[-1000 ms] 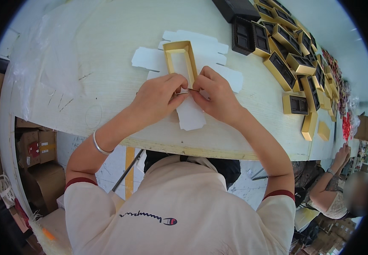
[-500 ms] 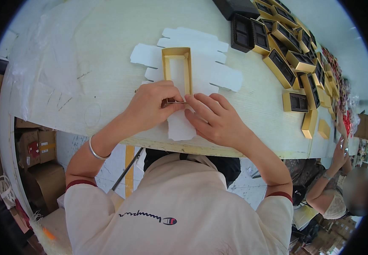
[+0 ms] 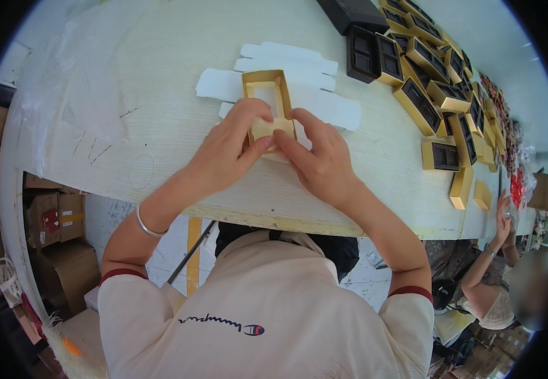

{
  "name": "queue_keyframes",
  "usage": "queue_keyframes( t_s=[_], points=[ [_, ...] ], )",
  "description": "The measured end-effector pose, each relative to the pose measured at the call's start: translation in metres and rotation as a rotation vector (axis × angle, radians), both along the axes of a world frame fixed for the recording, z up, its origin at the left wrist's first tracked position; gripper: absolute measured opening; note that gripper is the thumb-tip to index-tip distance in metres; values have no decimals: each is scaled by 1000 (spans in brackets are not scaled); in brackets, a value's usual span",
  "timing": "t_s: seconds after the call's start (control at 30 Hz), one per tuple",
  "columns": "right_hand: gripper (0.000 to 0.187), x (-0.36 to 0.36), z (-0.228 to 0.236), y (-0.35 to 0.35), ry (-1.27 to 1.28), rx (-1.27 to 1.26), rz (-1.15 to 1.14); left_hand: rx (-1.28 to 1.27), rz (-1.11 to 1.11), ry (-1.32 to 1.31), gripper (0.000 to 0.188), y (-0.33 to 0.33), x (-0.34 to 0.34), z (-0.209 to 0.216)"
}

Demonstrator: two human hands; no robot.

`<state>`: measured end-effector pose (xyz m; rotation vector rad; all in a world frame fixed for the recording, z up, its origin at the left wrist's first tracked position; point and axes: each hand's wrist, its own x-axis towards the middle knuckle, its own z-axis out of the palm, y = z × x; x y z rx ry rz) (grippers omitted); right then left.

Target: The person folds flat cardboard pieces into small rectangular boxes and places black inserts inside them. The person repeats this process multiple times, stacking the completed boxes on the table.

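Note:
A small gold rectangular box frame (image 3: pixel 267 101) lies on a flat white die-cut cardboard sheet (image 3: pixel 324 104) on the pale table (image 3: pixel 160 95). My left hand (image 3: pixel 230 148) pinches the near end of the gold box with thumb and fingers. My right hand (image 3: pixel 321 161) presses its fingertips on the same near end from the right. Both hands cover the near part of the white sheet.
Many gold boxes with dark inserts (image 3: pixel 441 88) lie in rows along the table's right side, with black trays (image 3: pixel 362 44) at the far end. Clear plastic film (image 3: pixel 78 88) lies at the left. Another person (image 3: pixel 495 278) sits at the right. Cardboard cartons (image 3: pixel 53 221) stand under the table.
The gold box and white sheet have slid nearer and my hands moved from folding the white flap onto the near end of the gold box.

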<state>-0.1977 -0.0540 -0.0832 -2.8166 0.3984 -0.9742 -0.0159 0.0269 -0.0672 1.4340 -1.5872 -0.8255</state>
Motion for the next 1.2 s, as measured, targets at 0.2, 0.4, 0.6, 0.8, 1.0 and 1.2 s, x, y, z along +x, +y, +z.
queue_keyframes(
  t_s=[0.2, 0.4, 0.6, 0.8, 1.0, 1.2],
  points=[
    [13, 4, 6, -3, 273, 40, 72, -183, 75, -561, 7, 15, -12, -15],
    [12, 8, 28, -18, 439, 251, 141, 44, -80, -548, 21, 4, -1, 16],
    [17, -27, 53, -34, 352, 106, 311, -220, -53, -766, 67, -12, 22, 72],
    [31, -41, 51, -98, -105, 393, -25, 50, -190, -554, 81, -28, 33, 33],
    [9, -56, 14, -160, 451, -177, -366, -89, -47, -508, 76, -32, 28, 15],
    [13, -56, 34, -168, 291, -8, -344, -110, -20, -470, 77, -34, 38, -5]
  ],
)
